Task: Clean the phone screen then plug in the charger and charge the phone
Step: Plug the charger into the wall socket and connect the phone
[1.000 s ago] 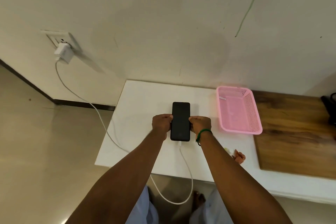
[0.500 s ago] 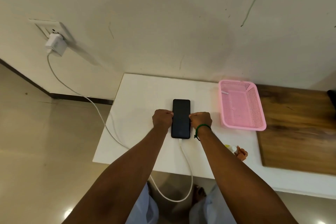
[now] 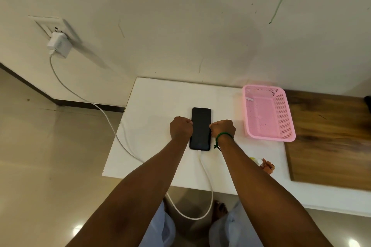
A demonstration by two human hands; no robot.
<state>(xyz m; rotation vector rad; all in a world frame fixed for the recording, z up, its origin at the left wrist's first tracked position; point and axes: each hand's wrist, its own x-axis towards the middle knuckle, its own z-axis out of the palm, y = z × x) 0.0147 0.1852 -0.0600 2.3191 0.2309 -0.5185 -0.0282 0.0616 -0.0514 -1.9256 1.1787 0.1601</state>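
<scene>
Left hand [image 3: 181, 129] and right hand [image 3: 222, 130] curled, pinching the long edges of the flat black rectangular phone [image 3: 201, 128] lying on the white tabletop [image 3: 156, 118]. Phone's long axis runs toward the wall, screen up, dark. White cable [image 3: 208, 182] enters its near end, loops to the white charger brick [image 3: 58, 45] in the wall socket [image 3: 52, 26], far left. Pink perforated plastic basket [image 3: 268, 113] right of grip.

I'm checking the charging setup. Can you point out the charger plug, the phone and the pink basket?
charger plug [image 3: 58, 45]: head view, on its white body at the wall socket.
phone [image 3: 200, 120]: head view, on the dark screen's upper half.
pink basket [image 3: 270, 140]: head view, on its near rim.
</scene>
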